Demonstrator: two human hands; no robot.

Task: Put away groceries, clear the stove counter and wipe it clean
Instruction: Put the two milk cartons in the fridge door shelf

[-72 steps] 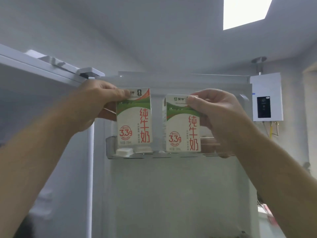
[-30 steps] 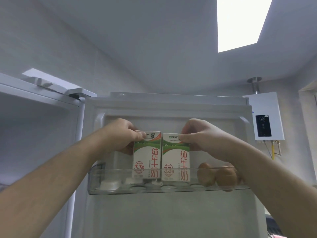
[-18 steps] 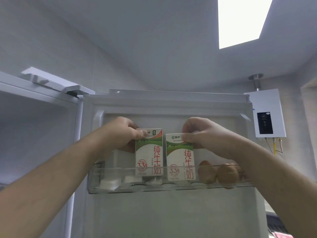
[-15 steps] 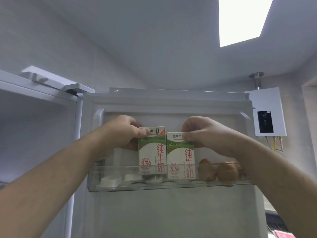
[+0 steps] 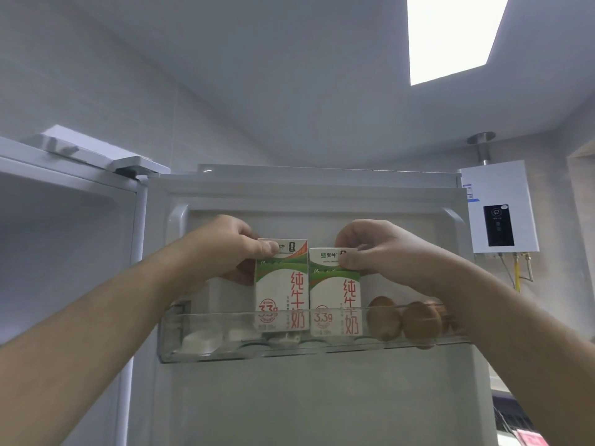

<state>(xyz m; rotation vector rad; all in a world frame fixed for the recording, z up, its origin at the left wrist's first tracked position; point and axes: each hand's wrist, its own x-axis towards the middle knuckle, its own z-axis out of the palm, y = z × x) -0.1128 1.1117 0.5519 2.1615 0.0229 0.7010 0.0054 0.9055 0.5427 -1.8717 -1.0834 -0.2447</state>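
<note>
Left milk carton (image 5: 281,284) & right milk carton (image 5: 335,294) stand upright, touching, lower parts behind the clear front of the fridge door shelf (image 5: 225,350). L hand (image 5: 225,249) fingers (image 5: 265,247) pinch the left carton's top, R hand (image 5: 380,252) fingers (image 5: 349,259) pinch the right one's. Brown eggs (image 5: 418,320) sit just right of the cartons under the R wrist, w/ white egg cups (image 5: 199,342) to the left; water heater (image 5: 499,201) on the wall beyond the door.
</note>
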